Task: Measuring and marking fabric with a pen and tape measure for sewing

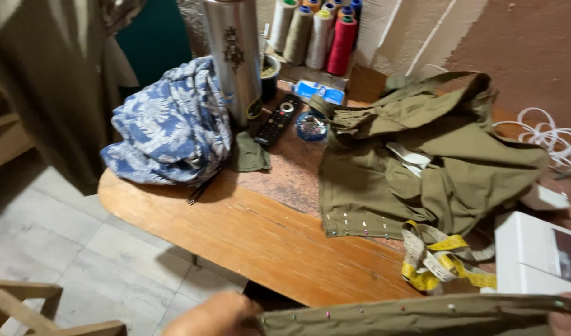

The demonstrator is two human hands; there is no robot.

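Fabric strip: olive cloth strip [422, 314] stretched across the 6 o'clock edge of the view, studded with coloured-headed pins, held between both hands.
Left hand: left hand [214, 317] at 7 o'clock, grip pinching the strip's left end.
Right hand: right hand [568, 322] barely showing at 5 o'clock by the strip's other end; whether its grip is pressed together I cannot tell.
Handling: strip looks light, limp and soft, likely to sag unless kept taut; the pins may prick or slip out, so it is best held at the ends and edges, clear of the pin heads.
Desk: wooden desk [260, 236] with a worn centre, carrying everything else.
Garment: olive garment [422, 162] bunched at 3 o'clock, a row of pins along its lower hem.
Tape: yellow measuring tape [435, 258] coiled just below that hem, near the strip.
Printed cloth: blue floral cloth [170, 124] heaped at 10 o'clock.
Flask: steel flask [234, 56] upright at 12 o'clock, beside a black remote [278, 119].
Thread: thread cones [319, 34] lined up against the wall at 12 o'clock.
Box: white box [537, 255] at 4 o'clock.
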